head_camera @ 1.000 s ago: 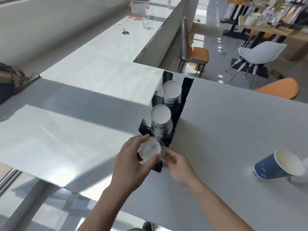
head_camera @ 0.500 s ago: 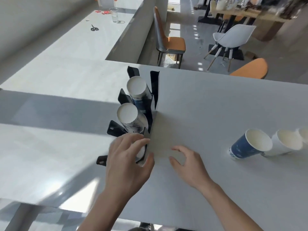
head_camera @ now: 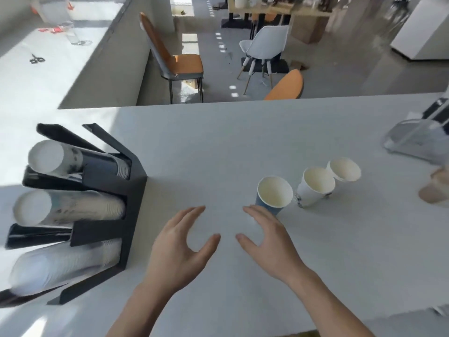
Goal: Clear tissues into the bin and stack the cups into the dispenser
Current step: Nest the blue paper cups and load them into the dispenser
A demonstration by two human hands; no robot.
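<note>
Cups: blue one next

Blue cup (head_camera: 274,196) lies tipped on the table (head_camera: 194,147), right of the dispenser (head_camera: 107,210); right hand (head_camera: 269,242) just beside it, left hand (head_camera: 179,246) near; both empty, fingers spread. Grip the wall lightly; seat it mouth-first on a matching stack.

Showing no readable text anywhere; dark printing on the white paper cup (head_camera: 308,193) and dispenser (head_camera: 131,190) stacks blurring beyond reading.

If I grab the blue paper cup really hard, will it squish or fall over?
Probably squishes: the blue cup looks like thin paper and empty inside. It likely weighs almost nothing, so a bump from the right hand beside it could tip it.
</note>
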